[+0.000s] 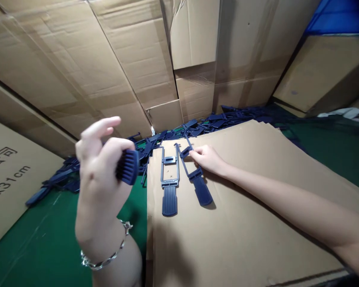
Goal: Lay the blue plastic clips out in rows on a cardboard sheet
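My left hand (100, 175) is raised at the left, its fingers curled round a dark blue ribbed plastic piece (131, 167); most of that piece is hidden in the palm. On the stacked cardboard sheets (242, 231) lie two dark blue plastic frames with ribbed handles. The left frame (169, 199) lies flat with nothing touching it. My right hand (208, 159) pinches the crosspiece of the right frame (202, 189), which lies at a slant. A silver bracelet (107, 259) is on my left wrist.
A heap of similar dark blue plastic parts (215, 121) runs along the back, with more at the left (60, 179). Large cardboard boxes (131, 48) form a wall behind. A printed box (14, 179) stands at the left, another box (320, 71) at the right. The green surface (38, 239) lies beneath.
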Tool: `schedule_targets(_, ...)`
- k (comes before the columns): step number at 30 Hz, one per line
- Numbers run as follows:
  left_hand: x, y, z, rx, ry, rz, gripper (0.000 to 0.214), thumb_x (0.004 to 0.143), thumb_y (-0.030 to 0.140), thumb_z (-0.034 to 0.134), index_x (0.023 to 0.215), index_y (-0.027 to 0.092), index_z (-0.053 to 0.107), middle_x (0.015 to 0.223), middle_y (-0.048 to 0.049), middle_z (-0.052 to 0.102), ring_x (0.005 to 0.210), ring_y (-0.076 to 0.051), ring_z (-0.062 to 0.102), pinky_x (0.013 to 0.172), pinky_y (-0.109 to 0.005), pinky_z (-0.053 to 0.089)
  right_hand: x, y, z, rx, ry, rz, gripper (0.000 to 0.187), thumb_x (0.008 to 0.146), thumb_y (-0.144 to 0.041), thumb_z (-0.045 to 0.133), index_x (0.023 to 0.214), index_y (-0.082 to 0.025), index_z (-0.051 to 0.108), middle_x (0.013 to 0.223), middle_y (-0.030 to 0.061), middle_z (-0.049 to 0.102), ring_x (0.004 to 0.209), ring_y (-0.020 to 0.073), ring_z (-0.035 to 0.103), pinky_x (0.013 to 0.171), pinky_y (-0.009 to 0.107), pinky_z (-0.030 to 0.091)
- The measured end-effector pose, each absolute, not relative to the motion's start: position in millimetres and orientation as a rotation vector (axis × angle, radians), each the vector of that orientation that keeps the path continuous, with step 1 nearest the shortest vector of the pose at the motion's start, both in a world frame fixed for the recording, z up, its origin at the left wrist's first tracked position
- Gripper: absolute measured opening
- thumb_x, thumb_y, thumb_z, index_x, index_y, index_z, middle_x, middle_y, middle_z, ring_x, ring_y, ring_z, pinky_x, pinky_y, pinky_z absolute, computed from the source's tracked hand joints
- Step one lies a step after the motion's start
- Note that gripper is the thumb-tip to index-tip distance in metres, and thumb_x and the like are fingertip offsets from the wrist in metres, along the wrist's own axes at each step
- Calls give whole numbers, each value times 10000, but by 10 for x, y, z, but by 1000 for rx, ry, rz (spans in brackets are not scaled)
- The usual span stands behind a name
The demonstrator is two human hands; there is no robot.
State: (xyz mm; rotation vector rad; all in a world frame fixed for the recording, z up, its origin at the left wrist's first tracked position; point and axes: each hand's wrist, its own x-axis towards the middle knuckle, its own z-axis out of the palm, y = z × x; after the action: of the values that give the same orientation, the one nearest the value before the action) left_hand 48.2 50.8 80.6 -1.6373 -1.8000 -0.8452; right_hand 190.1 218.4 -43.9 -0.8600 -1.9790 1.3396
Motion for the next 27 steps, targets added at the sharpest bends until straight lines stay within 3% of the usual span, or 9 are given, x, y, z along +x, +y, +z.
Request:
schedule_targets(2, 542, 546, 772, -1723, -1753, -727, 117, 803, 228, 431, 796, 249, 546, 1305, 87, 366, 1228, -138, 381, 1050, -402, 420, 1883, 2247, -428, -908, -1985, 1345, 318, 819, -269, 429, 549, -105, 470, 504, 16, 470, 448, 90, 442, 462, 202, 326)
schedule_targets(6, 612, 626, 711, -1917, -1617, -511, 125, 772, 159, 497, 846, 244, 552, 1280, 72, 423, 1180, -108, 419, 994, -306, 448, 1863, 2332, -383, -1008, -1983, 1444, 332, 879, -313, 325, 662, -123, 489, 459, 6, 432, 339, 100, 381, 357, 212, 291)
schedule_targets(10, 613, 562, 749, -1961, -1613, -605, 130, 791, 145, 430, 826, 230, 521, 1187, 56, 510, 1082, -65, 497, 940, -234, 454, 1956, 2344, -325, -1083, -2071, 1403, 336, 884, -325, 283, 645, -144, 434, 430, 12, 384, 337, 121, 383, 351, 227, 295)
schedule_targets(13, 558, 474, 795, -1895, -1663, -752, 117, 804, 164, 405, 797, 228, 503, 1152, 70, 530, 1053, -46, 518, 936, -225, 450, 2107, 2333, -260, -1130, -2257, 1270, 340, 866, -293, 288, 582, -152, 413, 457, 46, 409, 408, 144, 430, 426, 255, 349)
schedule_targets(18, 379, 445, 813, -1853, -1802, -721, 153, 780, 130, 365, 813, 219, 485, 1109, 56, 558, 1030, -50, 538, 927, -223, 477, 2303, 2321, -121, -1231, -2638, 730, 296, 785, -248, 482, 518, -133, 427, 564, 106, 443, 576, 216, 465, 594, 358, 367)
schedule_targets(22, 385, 487, 774, -1749, -1843, -589, 207, 771, 133, 416, 878, 263, 537, 1177, 72, 516, 1081, -96, 506, 964, -288, 490, 2217, 2114, -19, -1007, -2680, 407, 215, 856, -293, 423, 806, -117, 536, 910, 150, 515, 891, 289, 488, 778, 428, 370)
schedule_targets(23, 446, 493, 752, -1711, -1831, -575, 196, 770, 163, 461, 895, 280, 556, 1245, 77, 466, 1153, -131, 461, 1016, -336, 471, 2173, 2028, 16, -832, -2647, 489, 227, 866, -307, 420, 926, -125, 541, 1011, 136, 504, 976, 277, 466, 847, 421, 358)
schedule_targets(25, 634, 499, 694, -1689, -1773, -580, 236, 755, 215, 535, 962, 326, 568, 1375, 87, 314, 1286, -197, 333, 1104, -423, 407, 2086, 1854, 105, -503, -2487, 963, 300, 884, -351, 392, 1069, -156, 525, 1070, 94, 500, 1047, 231, 451, 924, 389, 350)
schedule_targets(27, 862, 498, 622, -1825, -1610, -521, 371, 759, 236, 536, 1082, 412, 489, 1432, 84, 192, 1326, -229, 282, 1098, -490, 404, 2032, 1723, 200, -385, -2208, 1586, 341, 909, -405, 333, 1049, -178, 546, 990, 88, 527, 1004, 217, 489, 871, 389, 414)
